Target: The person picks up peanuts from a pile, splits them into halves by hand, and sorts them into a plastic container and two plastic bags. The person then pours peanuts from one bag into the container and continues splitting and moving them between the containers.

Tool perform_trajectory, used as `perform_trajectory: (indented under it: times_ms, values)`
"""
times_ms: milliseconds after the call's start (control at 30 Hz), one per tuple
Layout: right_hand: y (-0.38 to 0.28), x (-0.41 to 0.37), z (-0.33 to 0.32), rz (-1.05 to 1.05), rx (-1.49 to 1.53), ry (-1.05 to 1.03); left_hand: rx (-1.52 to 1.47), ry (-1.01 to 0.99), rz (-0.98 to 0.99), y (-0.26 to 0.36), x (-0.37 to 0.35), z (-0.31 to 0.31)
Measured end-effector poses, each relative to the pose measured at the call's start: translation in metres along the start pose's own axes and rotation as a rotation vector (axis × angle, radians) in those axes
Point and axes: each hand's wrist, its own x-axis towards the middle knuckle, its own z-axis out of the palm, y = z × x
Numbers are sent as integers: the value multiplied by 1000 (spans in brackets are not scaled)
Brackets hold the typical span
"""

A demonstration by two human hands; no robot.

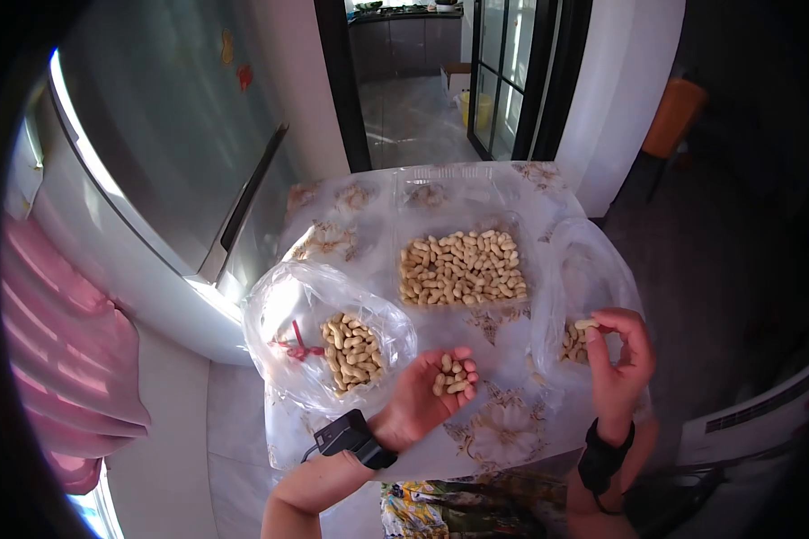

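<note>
Palm up, my left hand cups several peanuts near the table's front edge. My right hand pinches one peanut between thumb and fingertips, above the clear plastic bag on the right. Some peanuts lie in that bag, partly hidden by the hand. A clear plastic tray holding a layer of peanuts stands at the middle, its lid raised behind. To the left, an open plastic bag with a red tie holds more peanuts.
A patterned cloth covers the table. A large glossy appliance with a dark handle stands left, beside pink fabric. Behind the table is a doorway with a glass door; an orange chair stands back right.
</note>
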Motion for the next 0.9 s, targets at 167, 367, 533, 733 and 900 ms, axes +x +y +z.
perform_trajectory:
  times_ms: [167, 367, 533, 733, 900]
  values:
    - [26, -16, -19, 68, -71, 1, 2, -30, -5, -2, 1, -2]
    - [27, -31, -18, 227, -66, 38, -11, -31, -11, -1, 1, -2]
    - [22, -27, -15, 67, -192, 40, -33, -48, -15, 0, 0, -2]
    - [-13, -32, 25, -18, 38, -333, -25, 45, 35, -2, -2, 8]
    - [-14, -25, 66, -109, 69, -692, -35, -57, 48, -1, -2, 2]
